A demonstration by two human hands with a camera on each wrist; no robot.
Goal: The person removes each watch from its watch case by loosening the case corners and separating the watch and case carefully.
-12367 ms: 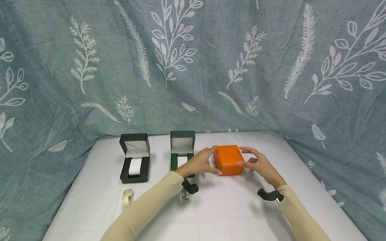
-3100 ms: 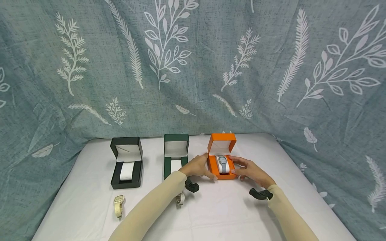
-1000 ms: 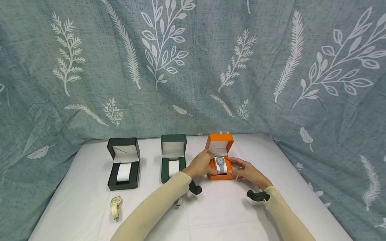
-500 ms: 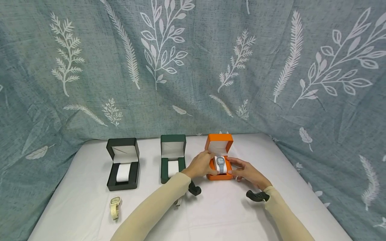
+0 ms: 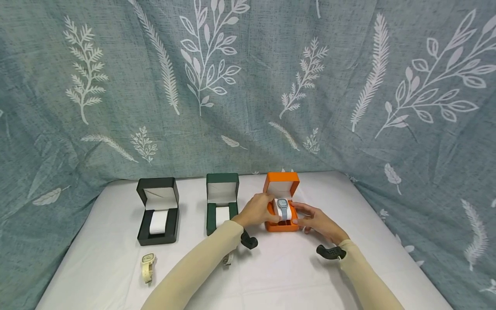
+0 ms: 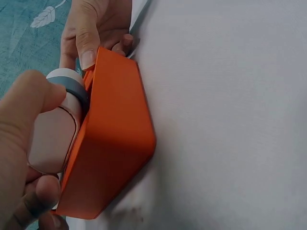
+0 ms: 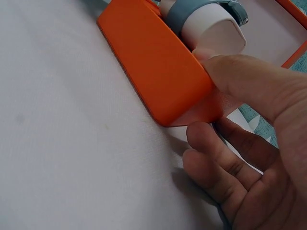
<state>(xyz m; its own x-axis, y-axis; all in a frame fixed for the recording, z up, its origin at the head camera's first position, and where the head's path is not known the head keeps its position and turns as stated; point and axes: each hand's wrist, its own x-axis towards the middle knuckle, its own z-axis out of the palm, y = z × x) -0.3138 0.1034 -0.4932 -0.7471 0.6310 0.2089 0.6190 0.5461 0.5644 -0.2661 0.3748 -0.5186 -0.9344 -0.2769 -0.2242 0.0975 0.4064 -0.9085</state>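
My left hand (image 5: 253,211) pinches the white watch cushion (image 6: 50,136) between thumb and fingers at the left side of the open orange watch box (image 5: 271,226). A wristwatch (image 5: 283,203) with a blue-grey strap is wrapped round that cushion. The cushion stands partly raised out of the box, its front end tilted up, with a dark gap below it in the head view. At the box's right front corner my right hand (image 5: 319,221) grips the wall, its thumb (image 7: 240,79) on the rim and its other fingers against the outside.
Open black (image 5: 142,232) and green (image 5: 211,221) watch boxes, each with a bare white cushion, stand to the left. A cream watch (image 5: 147,268) lies before the black box. Another watch (image 5: 227,259) is partly hidden by my left sleeve. A patterned curtain (image 5: 248,86) hangs behind the table.
The orange box was closed 12 seconds ago and now stands open. Over the last half second the cushion with the watch has risen and tilted in my left hand. My right hand has stayed put.
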